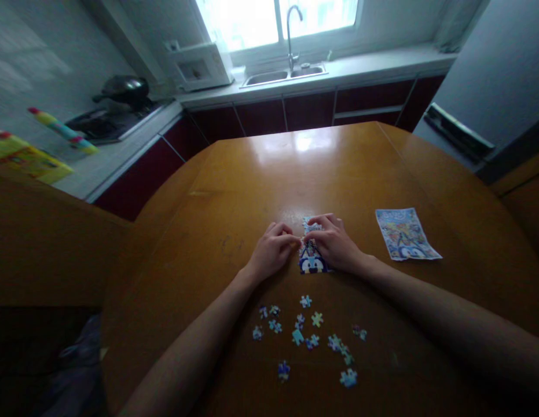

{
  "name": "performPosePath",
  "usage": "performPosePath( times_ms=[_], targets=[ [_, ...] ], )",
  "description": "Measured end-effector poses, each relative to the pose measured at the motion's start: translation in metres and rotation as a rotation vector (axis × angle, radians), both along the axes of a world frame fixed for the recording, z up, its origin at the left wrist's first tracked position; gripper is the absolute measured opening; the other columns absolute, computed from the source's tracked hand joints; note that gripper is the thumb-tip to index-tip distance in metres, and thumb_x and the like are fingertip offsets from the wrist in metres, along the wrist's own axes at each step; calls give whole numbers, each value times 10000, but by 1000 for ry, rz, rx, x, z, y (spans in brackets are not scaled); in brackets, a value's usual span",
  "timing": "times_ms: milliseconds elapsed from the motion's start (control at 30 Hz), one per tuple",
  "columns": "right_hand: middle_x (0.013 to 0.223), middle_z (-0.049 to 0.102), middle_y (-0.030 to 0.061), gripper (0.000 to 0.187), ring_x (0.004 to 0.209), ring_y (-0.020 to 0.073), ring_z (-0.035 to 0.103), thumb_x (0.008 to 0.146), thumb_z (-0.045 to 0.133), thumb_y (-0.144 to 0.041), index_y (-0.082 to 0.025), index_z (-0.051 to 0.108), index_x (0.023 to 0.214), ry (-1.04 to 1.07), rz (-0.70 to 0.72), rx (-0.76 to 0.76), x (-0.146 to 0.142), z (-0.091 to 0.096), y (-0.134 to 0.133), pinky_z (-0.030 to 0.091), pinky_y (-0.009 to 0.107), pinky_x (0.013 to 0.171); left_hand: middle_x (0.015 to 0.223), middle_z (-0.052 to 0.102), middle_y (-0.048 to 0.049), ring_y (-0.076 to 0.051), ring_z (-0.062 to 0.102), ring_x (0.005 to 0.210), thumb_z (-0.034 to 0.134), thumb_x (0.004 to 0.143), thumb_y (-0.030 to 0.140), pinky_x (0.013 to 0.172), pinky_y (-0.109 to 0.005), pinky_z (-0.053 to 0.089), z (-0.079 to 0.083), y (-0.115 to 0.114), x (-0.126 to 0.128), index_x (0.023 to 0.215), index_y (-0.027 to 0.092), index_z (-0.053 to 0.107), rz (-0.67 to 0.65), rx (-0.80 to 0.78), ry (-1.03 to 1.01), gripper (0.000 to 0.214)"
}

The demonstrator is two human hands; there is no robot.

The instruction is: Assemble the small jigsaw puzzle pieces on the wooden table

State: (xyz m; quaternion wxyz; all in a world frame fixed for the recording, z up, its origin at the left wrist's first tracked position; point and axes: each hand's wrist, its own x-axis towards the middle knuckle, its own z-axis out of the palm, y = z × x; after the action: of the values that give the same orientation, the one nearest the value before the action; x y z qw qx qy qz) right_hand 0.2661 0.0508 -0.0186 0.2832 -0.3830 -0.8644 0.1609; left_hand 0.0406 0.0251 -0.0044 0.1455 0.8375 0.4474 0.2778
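A partly joined jigsaw puzzle (312, 265) lies flat on the table, with a blue and white cartoon face along its near edge. My left hand (274, 250) is at its left side, thumb and forefinger pinched together at the puzzle's edge on what looks like a small puzzle piece, mostly hidden by the fingertips. Over the puzzle's right part rests my right hand (336, 243), its fingers bent and apart, the tips touching the surface and covering some of the picture. Several loose puzzle pieces (317, 319) are scattered between my forearms, nearer to me.
A creased picture sheet (406, 234) lies right of my right hand on the wooden table (234, 191). Beyond the table are a counter with a sink (269, 78), a white microwave (200, 66) and a wok (125, 90) on the stove. A grey refrigerator (490, 75) stands at the right.
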Motion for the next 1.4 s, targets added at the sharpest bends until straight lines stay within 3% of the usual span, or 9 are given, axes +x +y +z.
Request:
performPosePath(
  times_ms=[233,500,667,833,967,1133,1400],
  targets=[
    [1199,623,85,263,1156,289,482,873,571,-86,-258,755,948,128,-16,9,0,0,0,401,499,974,1003,600,-54,-215,517,990,551,897,46,871,-356,482,2,-1,2,1007,225,721,-19,6,29,270],
    [1060,642,90,267,1054,263,524,840,565,-45,-215,727,967,307,-56,55,0,3,-1,456,452,939,977,608,-54,-204,554,974,511,845,2,882,-357,479,-4,3,-1,1013,189,707,52,46,-151,318],
    [1040,633,85,210,1033,254,540,864,596,-90,-226,727,955,329,-45,75,5,23,-4,464,435,918,962,609,-54,-203,562,971,508,835,0,884,-355,484,-6,5,-2,992,190,714,67,23,-176,321],
    [1033,644,62,166,1012,215,557,924,592,-155,-246,712,993,203,225,3,11,55,-34,464,378,895,940,610,-49,-200,567,960,516,832,-6,876,-348,490,-7,6,-2,972,193,722,85,9,-203,319],
    [941,649,49,176,888,174,549,968,532,-170,-223,699,951,-48,469,-29,21,57,-70,445,318,806,937,610,-50,-194,575,948,524,842,6,868,-338,497,-8,6,-1,943,188,723,102,9,-224,287],
    [842,615,28,170,759,153,523,974,529,-213,-215,695,938,-259,479,-100,35,44,-97,413,299,723,924,610,-44,-183,580,916,524,821,-10,837,-317,502,-9,6,0,931,191,722,94,5,-224,303],
    [906,605,21,144,760,134,518,933,568,-164,-226,696,914,-279,489,-178,37,38,-108,394,272,704,918,612,-42,-167,583,881,511,809,-13,796,-291,507,-9,6,-1,920,186,720,83,3,-229,310]
  ],
)
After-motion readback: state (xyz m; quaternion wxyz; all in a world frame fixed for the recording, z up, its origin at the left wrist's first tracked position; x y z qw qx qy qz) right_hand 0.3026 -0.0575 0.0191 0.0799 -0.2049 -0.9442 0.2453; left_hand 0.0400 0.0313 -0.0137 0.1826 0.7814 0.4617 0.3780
